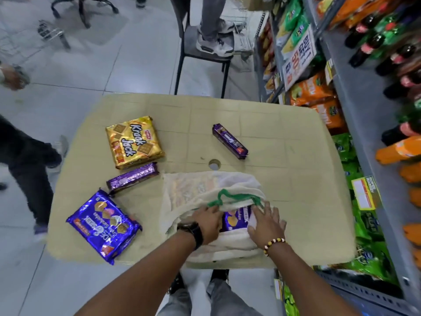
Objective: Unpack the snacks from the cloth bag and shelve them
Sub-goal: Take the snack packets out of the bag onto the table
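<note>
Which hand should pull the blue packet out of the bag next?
Probably right: the right hand lies open against the blue packet, while the left hand grips the rim of the cloth bag.

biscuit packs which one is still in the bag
The blue Hide & Seek pack in the cloth bag mouth, between the hands; the other four lie on the table.

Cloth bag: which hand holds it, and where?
Left hand grips the cloth bag at its mouth rim. Right hand lies fairly flat on the opposite rim; grip cannot be told.
</note>
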